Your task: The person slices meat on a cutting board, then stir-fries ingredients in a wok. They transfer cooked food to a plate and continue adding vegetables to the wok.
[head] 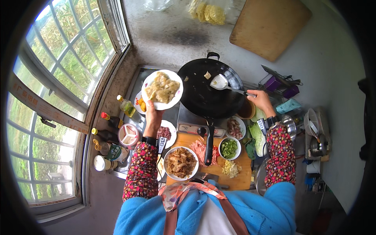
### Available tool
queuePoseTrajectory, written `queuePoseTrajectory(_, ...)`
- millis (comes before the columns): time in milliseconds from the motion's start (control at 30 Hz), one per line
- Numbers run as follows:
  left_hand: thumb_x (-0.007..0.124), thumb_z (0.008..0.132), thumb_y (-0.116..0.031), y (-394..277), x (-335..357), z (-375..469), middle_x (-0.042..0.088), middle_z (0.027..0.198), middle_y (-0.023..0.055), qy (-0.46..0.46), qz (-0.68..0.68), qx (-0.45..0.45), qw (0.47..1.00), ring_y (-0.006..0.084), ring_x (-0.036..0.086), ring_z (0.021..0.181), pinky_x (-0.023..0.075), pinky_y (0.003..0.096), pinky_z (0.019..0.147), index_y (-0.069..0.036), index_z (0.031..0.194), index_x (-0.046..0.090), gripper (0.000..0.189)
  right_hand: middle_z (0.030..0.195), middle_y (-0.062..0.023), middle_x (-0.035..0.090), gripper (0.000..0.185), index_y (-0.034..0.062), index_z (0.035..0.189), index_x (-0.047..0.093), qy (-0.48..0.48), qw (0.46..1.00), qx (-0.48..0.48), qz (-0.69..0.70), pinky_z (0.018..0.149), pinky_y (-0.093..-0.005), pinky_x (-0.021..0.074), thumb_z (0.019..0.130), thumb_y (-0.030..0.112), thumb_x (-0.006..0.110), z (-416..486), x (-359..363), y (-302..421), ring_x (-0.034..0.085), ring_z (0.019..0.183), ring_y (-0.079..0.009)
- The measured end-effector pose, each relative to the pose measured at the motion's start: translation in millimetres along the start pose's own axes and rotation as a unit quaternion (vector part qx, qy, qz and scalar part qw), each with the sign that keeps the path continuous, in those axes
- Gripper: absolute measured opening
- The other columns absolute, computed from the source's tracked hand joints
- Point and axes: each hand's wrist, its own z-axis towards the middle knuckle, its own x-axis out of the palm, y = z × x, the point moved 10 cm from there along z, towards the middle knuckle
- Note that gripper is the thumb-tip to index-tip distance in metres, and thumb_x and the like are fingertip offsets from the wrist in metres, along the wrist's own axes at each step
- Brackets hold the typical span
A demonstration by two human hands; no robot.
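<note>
My left hand holds a white plate by its near rim, left of the wok. Pale, glossy greenish-yellow food is heaped on the plate. In my right hand is the handle of a metal wok spatula, its blade resting inside the black wok. A few small food bits lie in the wok, which sits on a gas stove with its long handle towards me.
A wooden cutting board bears a bowl of browned meat, pink shreds, a bowl of chopped greens and chopped garlic. An oil bottle and several sauce bottles stand left by the barred window. Cabbage leaves lie right.
</note>
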Motion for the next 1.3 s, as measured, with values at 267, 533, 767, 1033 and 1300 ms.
queuePoseTrajectory(267, 0.04, 0.097, -0.045, -4.5, -69.1, -14.1, 0.046, 0.132, 0.0101, -0.013, 0.02, 0.017, 1.0, 0.025, 0.054, 0.114, 0.0505, 0.0398, 0.089, -0.016, 0.14, 0.025, 0.055, 0.095, -0.0165, 0.068, 0.033, 0.0119, 0.108, 0.068, 0.07, 0.986, -0.088, -0.126, 0.078, -0.0354, 0.0504, 0.075, 0.016, 0.069, 75.3, 12.4, 45.9, 0.066, 0.087, -0.0295)
queuePoseTrajectory(533, 0.039, 0.098, -0.042, 53.0, -80.7, 3.8, 0.045, 0.133, 0.0102, -0.064, 0.029, -0.05, 0.996, 0.0271, 0.052, 0.116, 0.0472, 0.0448, 0.092, -0.013, 0.14, 0.025, 0.053, 0.09, -0.0167, 0.068, 0.034, 0.0094, 0.108, 0.068, 0.141, 0.968, -0.197, -0.06, 0.068, -0.0312, 0.0492, 0.074, 0.011, 0.068, 67.8, 33.7, 138.8, 0.065, 0.072, -0.0221)
queuePoseTrajectory(767, 0.042, 0.096, -0.045, 64.7, -73.2, -8.3, 0.046, 0.132, 0.0106, -0.064, 0.015, -0.05, 0.997, 0.0249, 0.054, 0.113, 0.0509, 0.0401, 0.088, -0.012, 0.139, 0.026, 0.057, 0.073, -0.0095, 0.055, 0.032, 0.0178, 0.109, 0.066, 0.01, 0.921, -0.361, -0.145, 0.059, -0.0395, 0.0473, 0.077, 0.014, 0.068, -43.1, 4.3, 203.8, 0.058, 0.065, -0.0294)
queuePoseTrajectory(1033, 0.042, 0.096, -0.046, 56.2, -80.0, -49.6, 0.045, 0.134, 0.0079, -0.045, -0.002, -0.045, 0.998, 0.0244, 0.052, 0.116, 0.0478, 0.0433, 0.092, -0.014, 0.137, 0.029, 0.053, 0.079, -0.0057, 0.053, 0.041, 0.0215, 0.115, 0.064, -0.108, 0.887, -0.409, -0.187, 0.054, -0.0357, 0.0478, 0.077, 0.005, 0.063, -133.5, 11.9, 215.6, 0.059, 0.064, -0.0249)
queuePoseTrajectory(1300, 0.042, 0.096, -0.046, 24.1, -58.1, -76.5, 0.044, 0.134, 0.0108, -0.02, -0.056, 0.009, 0.998, 0.0267, 0.051, 0.117, 0.0474, 0.0434, 0.093, -0.014, 0.14, 0.026, 0.057, 0.09, -0.0076, 0.053, 0.064, 0.0226, 0.124, 0.06, -0.199, 0.853, -0.437, -0.205, 0.056, -0.0326, 0.0503, 0.066, -0.005, 0.058, -204.2, 23.1, 202.7, 0.057, 0.063, -0.0234)
